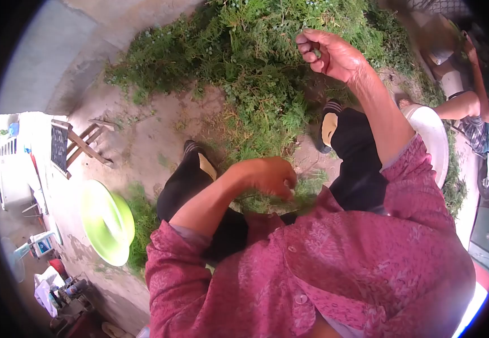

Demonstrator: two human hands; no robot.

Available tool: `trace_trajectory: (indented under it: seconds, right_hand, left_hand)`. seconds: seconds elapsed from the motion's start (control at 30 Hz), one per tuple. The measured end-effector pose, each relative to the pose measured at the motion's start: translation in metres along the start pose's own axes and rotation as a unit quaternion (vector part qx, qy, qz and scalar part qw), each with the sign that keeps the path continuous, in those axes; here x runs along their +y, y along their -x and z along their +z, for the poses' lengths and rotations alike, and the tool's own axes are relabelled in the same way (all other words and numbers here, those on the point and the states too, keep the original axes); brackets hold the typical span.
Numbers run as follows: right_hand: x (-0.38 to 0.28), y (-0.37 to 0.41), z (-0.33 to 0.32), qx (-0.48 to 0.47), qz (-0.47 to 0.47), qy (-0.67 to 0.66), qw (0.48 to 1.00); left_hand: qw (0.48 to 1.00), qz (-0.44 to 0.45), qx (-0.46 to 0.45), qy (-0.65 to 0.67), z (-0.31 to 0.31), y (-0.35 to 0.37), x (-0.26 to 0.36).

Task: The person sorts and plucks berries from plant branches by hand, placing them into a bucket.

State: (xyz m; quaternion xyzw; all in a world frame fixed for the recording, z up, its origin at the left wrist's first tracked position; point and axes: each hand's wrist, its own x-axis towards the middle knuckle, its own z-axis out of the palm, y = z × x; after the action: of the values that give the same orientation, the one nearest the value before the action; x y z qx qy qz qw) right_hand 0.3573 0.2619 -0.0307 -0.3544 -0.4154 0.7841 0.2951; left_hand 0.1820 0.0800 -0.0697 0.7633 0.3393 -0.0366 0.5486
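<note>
1. We see our right hand (334, 58) raised over the near side of a big heap of green branches (256, 67), palm turned partly toward us, its fingers curled in a narrow grip on a small green bit (316, 53)
2. We see our left hand (270, 176) lower down, between the knees, back of the hand upward and fingers bent and blurred; we cannot tell whether anything is in its grip
3. We find the heap in front of us, spreading across the ground (143, 132) and reaching down between our two feet, with looser green scraps (312, 185) just beyond the left hand's fingers
4. We wear a pink patterned shirt (363, 248), black trousers (357, 152) and dark shoes (330, 128) with pale stripes, one to each side of the greenery
5. We have a lime-green basin (126, 228) on our left, and farther ahead on that side a small wooden stool (81, 145)
6. We notice a white tub (439, 146) just beside our right forearm, partly covered by our sleeve, and past it another person's bare arm (478, 79) at the right edge
</note>
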Motion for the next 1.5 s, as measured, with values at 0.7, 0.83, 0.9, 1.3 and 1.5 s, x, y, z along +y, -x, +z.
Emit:
trace_trajectory:
  seconds: [0.7, 0.83, 0.9, 1.3, 1.5]
  right_hand:
    - [0.279, -0.156, -0.004, 0.134, 0.146, 0.552, 0.81]
    - [0.245, -0.185, 0.041, 0.203, 0.095, 0.54, 0.811]
    - [0.242, -0.209, 0.05, 0.377, 0.064, 0.446, 0.809]
    - [0.155, -0.193, 0.006, 0.208, 0.089, 0.296, 0.928]
    - [0.029, -0.119, 0.026, 0.168, 0.039, 0.238, 0.956]
  left_hand:
    - [0.823, -0.342, 0.423, -0.162, -0.07, 0.111, -0.012]
    - [0.821, -0.337, 0.434, -0.159, -0.07, 0.117, -0.015]
    - [0.828, -0.324, 0.419, -0.182, -0.069, 0.117, -0.018]
    - [0.827, -0.313, 0.432, -0.176, -0.067, 0.112, -0.012]
    - [0.837, -0.288, 0.438, -0.156, -0.07, 0.099, -0.002]
